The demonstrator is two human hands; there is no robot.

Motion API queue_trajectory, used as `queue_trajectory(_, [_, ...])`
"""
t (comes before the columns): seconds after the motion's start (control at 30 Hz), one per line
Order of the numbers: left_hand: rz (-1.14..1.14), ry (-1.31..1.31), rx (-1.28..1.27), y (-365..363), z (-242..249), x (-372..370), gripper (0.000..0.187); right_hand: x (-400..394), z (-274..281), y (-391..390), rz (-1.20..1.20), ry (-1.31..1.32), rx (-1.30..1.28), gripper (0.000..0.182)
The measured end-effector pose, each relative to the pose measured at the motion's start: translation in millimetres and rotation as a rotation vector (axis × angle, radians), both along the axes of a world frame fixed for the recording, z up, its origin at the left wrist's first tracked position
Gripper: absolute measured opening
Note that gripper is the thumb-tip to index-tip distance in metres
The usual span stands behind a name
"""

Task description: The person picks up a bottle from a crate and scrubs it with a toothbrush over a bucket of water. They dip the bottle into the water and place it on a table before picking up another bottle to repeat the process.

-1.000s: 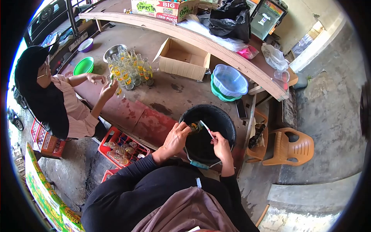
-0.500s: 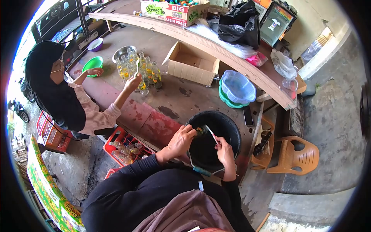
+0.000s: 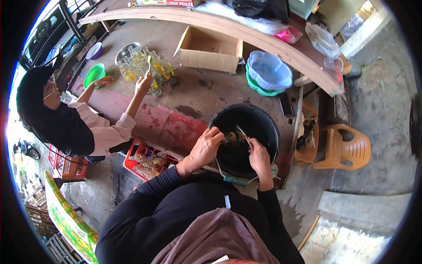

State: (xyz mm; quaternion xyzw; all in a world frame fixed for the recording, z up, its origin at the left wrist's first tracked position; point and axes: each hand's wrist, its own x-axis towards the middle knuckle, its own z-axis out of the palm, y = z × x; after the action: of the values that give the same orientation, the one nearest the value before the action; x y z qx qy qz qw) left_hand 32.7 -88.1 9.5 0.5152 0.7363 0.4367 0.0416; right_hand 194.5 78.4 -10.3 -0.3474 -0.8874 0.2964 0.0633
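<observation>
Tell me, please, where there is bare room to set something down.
The table is bare between the cardboard box and black bucket, and between bucket and glass bottles. Crowded: the bottles beside the metal bowl, near a co-worker's hand.

bottle [image 3: 234, 138]: one end hidden in left hand [image 3: 205, 148], print blurred | printed box [image 3: 178, 2]: cut by top edge
</observation>
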Motion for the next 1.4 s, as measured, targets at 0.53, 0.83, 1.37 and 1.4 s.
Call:
queue_trajectory(0.53, [-0.028,-0.033,-0.005,13.8,-5.5,-14.7,0.022,4.4,36.4,-34.0,0.058,0.315,-0.197,0.022])
queue_trajectory(0.83, [0.011,-0.047,-0.031,19.3,-9.0,-21.6,0.027,7.2,37.8,-27.0,0.019,0.174,-0.008,0.027])
queue_trajectory(1.37, [0.034,0.037,0.06,1.0,3.5,-24.4,0.026,-7.4,-7.9,11.1,-0.101,-0.085,0.002,0.021])
queue_trajectory(1.4, [0.023,0.032,0.051,-4.6,3.3,-22.1,0.026,-8.9,3.7,9.2,-0.121,-0.097,0.012,0.02])
